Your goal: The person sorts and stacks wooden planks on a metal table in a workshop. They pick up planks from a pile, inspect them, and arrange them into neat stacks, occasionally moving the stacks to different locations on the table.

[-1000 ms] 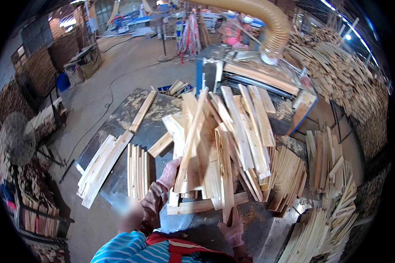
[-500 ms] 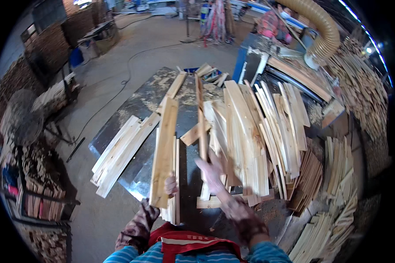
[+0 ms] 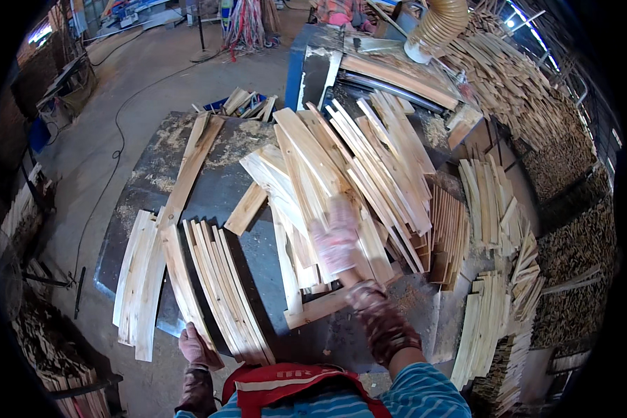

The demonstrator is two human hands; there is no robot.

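My left hand (image 3: 196, 347) is closed around the near end of a long pale wooden board (image 3: 181, 279), which lies slanting between two groups of boards. My right hand (image 3: 338, 237), somewhat blurred, is over the middle pile of planks (image 3: 303, 157), fingers stretched out and nothing visible in its grip. Whether it touches the planks I cannot tell. A neat row of narrow strips on edge (image 3: 223, 292) runs just right of the held board. To its left lie several pale boards (image 3: 138, 285). Another board (image 3: 196, 167) reaches toward the table's far edge.
All this rests on a dark, sawdust-strewn table (image 3: 153, 157). A short offcut (image 3: 246, 207) lies mid-table. Beyond stand a machine (image 3: 390, 76) with a ribbed hose (image 3: 442, 21) and a person (image 3: 338, 10). Stacked wood (image 3: 481, 320) lines the right side; a cable (image 3: 118, 125) crosses the floor.
The view has shifted right. My left hand has lowered its board to the left of the upright strips. My right hand has moved from the narrow dark-edged strip onto the middle pile.
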